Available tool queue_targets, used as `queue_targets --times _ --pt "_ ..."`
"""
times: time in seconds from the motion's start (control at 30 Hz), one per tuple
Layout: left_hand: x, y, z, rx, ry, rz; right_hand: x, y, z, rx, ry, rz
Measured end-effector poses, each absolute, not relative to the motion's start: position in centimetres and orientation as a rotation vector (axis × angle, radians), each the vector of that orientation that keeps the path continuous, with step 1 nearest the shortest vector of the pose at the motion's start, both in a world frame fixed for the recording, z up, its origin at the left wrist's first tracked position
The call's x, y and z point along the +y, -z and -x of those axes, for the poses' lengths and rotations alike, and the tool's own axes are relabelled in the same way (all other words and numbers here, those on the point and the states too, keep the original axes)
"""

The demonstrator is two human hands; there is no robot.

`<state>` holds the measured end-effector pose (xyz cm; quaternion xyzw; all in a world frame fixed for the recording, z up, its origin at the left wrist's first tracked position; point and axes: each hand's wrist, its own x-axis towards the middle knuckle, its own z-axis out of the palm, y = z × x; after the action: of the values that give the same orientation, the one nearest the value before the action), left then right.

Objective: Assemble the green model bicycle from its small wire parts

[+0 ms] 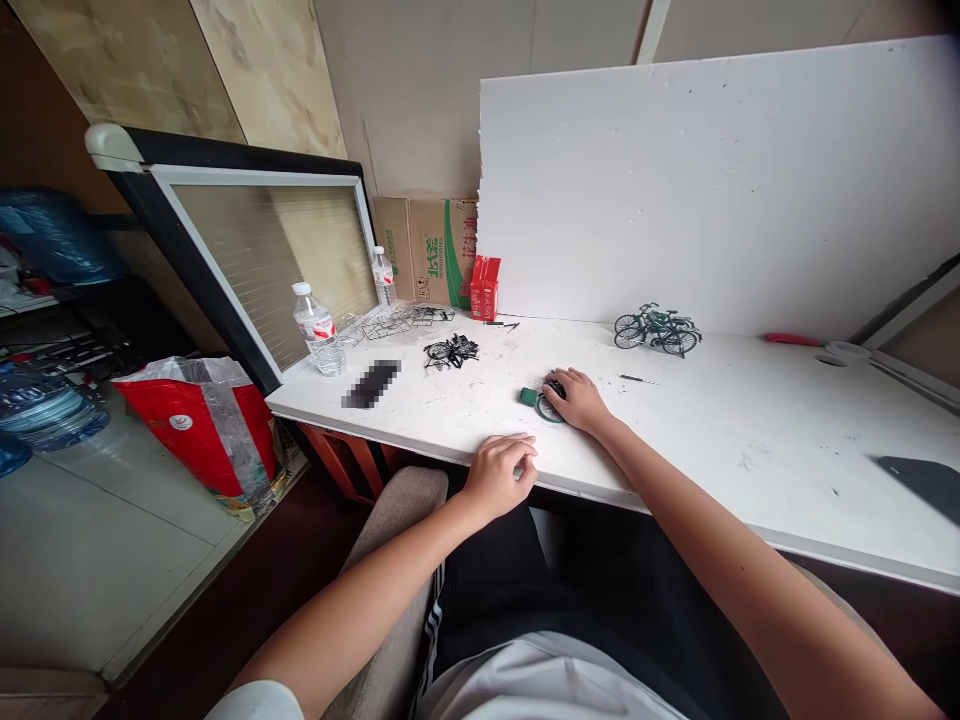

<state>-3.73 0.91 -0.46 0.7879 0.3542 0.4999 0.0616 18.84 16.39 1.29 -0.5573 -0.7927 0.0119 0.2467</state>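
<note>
On the white table, my right hand [579, 400] lies with curled fingers over a small dark spoked wheel, partly hidden under it. A round green part [550, 413] and a small green block [529, 397] show beside those fingertips. My left hand [501, 474] rests at the table's front edge, thumb and forefinger curled together with nothing visible in them. Farther back on the right stand dark green model bicycles [657, 330], close together. Left of my right hand lies a pile of black model parts [452, 350], spoked wheels among them.
Two water bottles [319, 330] stand at the left, near thin black part frames [397, 322]. Behind are a red box [485, 288], a cardboard box [431, 250] and a white board [675, 190]. A blurred dark rectangle [372, 384] lies front left; a thin tool [639, 379] lies right.
</note>
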Motion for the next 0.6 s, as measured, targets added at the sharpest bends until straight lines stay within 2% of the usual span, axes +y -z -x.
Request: queue_targets --times 0.6 --pt "0.8 0.3 3.5 1.094 -1.539 -2.368 14.4 -3.6 -18.8 -2.105 -0.117 1.298"
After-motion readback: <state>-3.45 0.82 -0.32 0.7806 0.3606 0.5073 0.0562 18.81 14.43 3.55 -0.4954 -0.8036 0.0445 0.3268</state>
